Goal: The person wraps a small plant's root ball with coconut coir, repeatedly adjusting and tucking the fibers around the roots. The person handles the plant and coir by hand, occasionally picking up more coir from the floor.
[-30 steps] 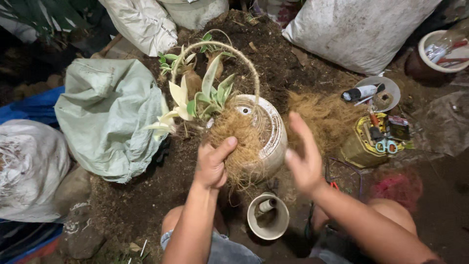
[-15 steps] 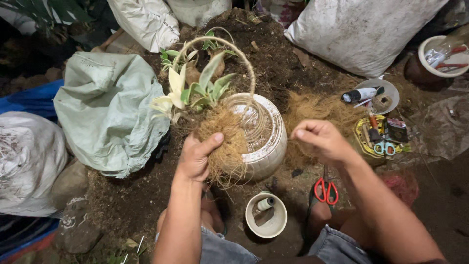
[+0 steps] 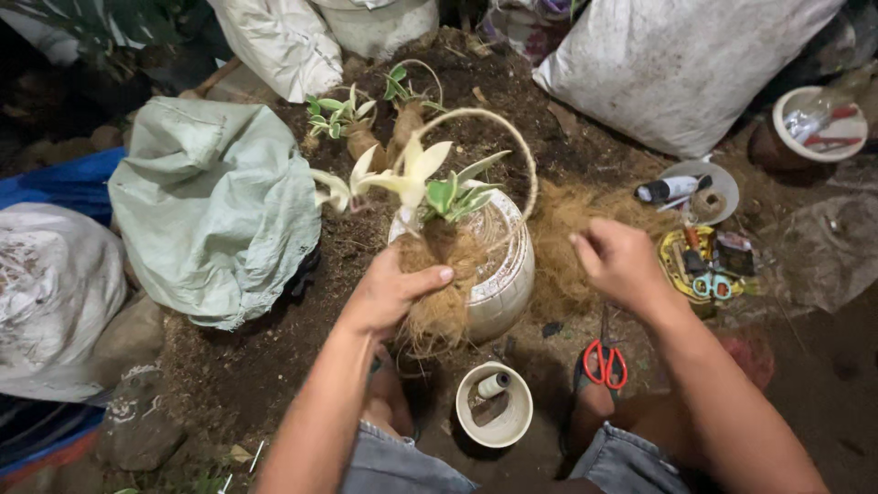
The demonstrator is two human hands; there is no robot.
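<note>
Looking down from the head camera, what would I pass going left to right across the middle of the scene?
Pale green sack → left hand gripping the fibre-wrapped plant → white pot → right hand → yellow tray of small tools.

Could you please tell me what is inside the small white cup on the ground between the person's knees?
The white cup holds a spool of thread lying above something dark; the cup's bottom is too shadowed to make out.

Soil-covered ground with sacks, scissors, perhaps coir.
</note>
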